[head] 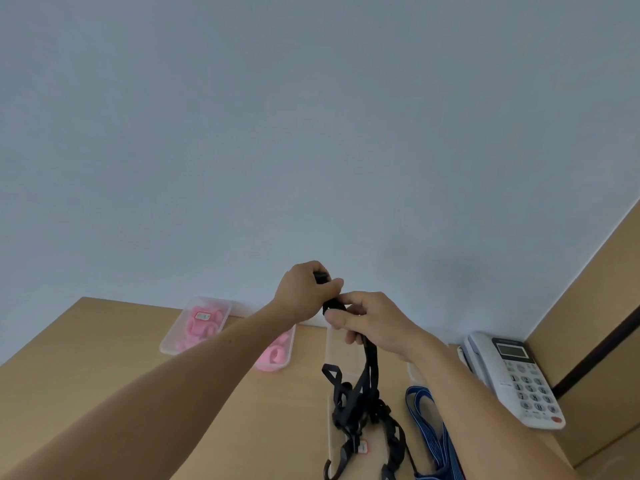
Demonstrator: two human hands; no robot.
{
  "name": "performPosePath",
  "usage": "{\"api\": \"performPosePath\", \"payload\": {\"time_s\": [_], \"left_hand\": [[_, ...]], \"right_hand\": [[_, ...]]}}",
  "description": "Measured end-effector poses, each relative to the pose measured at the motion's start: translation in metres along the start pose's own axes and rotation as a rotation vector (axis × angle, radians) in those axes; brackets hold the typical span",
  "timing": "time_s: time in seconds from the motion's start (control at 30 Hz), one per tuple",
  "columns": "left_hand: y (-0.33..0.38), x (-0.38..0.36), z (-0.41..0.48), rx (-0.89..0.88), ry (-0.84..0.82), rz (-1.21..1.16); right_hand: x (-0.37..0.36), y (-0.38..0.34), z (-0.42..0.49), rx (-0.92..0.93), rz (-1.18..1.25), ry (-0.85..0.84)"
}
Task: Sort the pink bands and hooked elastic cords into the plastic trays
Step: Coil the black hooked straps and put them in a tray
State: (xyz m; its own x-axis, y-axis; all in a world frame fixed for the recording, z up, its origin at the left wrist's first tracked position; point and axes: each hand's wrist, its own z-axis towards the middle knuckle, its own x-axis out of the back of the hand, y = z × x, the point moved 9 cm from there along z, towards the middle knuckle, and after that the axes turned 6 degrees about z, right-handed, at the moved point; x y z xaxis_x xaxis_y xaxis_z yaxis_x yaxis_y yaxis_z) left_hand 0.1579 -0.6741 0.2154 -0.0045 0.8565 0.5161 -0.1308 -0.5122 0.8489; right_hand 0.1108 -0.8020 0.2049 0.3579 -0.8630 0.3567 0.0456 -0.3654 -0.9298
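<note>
Head view, looking down along two bare forearms over a wooden table (104, 341) set against a pale blue wall; the left hand (304, 292) is clenched round the top end of a black cord (370, 362), and the right hand (374, 323), touching it just below, pinches the same cord between thumb and curled fingers; both hands are raised above the table; the cord hangs from them into a knot of black cords (360, 407) lying in a long clear tray (341, 348) directly beneath; a hook (327, 467) curls out at that tray's near end, close to a small tag (362, 446); just to the right a blue cord (424, 410) lies looped, whether inside a tray of its own is hard to tell; to the left, pink bands (199, 329) fill a pink tray (165, 345), and more sit in a second tray (290, 348) partly hidden by the left forearm; a white phone (519, 375) stands at far right

Likely risks: the held cord looks caught in the knot, so lifting further could drag the whole bundle out or tip the light clear tray; a stretched elastic that frees suddenly could whip its hook toward the hands; a trailing hook could snag the blue cord and mix the sorts
</note>
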Motion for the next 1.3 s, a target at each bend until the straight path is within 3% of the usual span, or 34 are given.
{"api": "performPosePath", "payload": {"time_s": [0.07,0.2,0.33,0.47,0.7,0.83,1.03,1.2,1.3], "left_hand": [[-0.003,0.001,-0.001,0.006,0.005,0.061],[-0.005,-0.005,-0.006,0.053,-0.255,-0.325],[-0.003,-0.007,-0.011,0.025,-0.426,-0.379],[-0.003,-0.005,-0.010,-0.002,-0.385,-0.211],[0.000,-0.009,-0.007,0.026,-0.243,-0.215],[0.000,-0.015,-0.010,0.026,-0.278,-0.309],[0.006,-0.014,-0.010,-0.059,-0.408,-0.338],[0.006,-0.017,-0.014,-0.080,-0.386,-0.268],[0.001,-0.019,-0.013,-0.074,-0.357,-0.233]], "right_hand": [[0.001,0.002,0.003,0.004,-0.057,0.006],[0.006,0.007,0.003,0.011,0.006,-0.012],[0.001,0.011,0.000,-0.004,0.159,-0.098],[-0.008,0.017,0.000,-0.070,0.191,-0.183],[-0.001,0.022,0.011,-0.101,0.119,-0.044],[0.005,0.022,0.009,-0.042,0.249,0.042],[0.004,0.026,0.004,-0.052,0.374,-0.056],[-0.001,0.035,0.003,-0.074,0.411,-0.054],[0.003,0.038,0.004,-0.065,0.411,0.029]]}}
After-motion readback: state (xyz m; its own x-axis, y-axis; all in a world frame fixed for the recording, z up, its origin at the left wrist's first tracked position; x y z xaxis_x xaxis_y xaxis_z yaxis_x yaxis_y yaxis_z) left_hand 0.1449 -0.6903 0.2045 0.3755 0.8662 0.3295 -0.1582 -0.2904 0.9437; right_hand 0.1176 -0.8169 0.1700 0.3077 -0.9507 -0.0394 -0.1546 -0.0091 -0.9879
